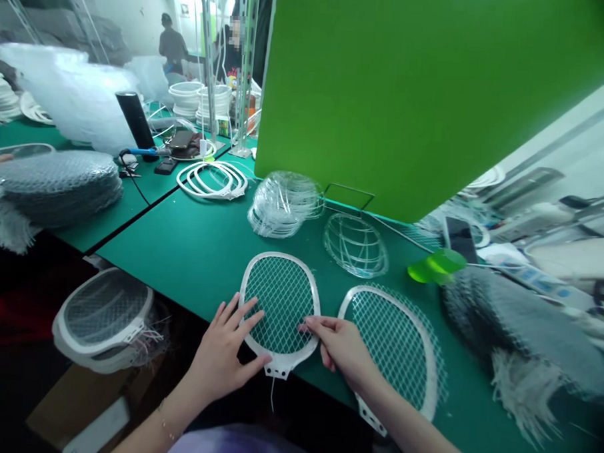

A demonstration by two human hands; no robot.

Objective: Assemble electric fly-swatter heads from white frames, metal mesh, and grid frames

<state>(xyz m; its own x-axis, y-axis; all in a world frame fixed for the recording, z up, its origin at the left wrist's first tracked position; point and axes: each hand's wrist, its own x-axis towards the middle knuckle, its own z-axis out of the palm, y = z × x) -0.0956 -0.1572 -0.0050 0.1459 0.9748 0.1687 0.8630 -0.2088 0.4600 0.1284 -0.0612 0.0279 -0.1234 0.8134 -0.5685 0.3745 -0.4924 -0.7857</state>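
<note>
Right now, the left hand (224, 353) lies open, fingers spread across a white oval frame with diamond wire mesh (281, 296), while the right hand (344, 348) pinches its right rim. That frame sits near the front edge of a green tabletop mat (181, 248), a second white mesh frame (391, 344) just beside it.

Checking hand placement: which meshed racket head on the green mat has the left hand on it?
The left head, beneath the left hand; the other head, to its right, lies under the right hand.
</note>
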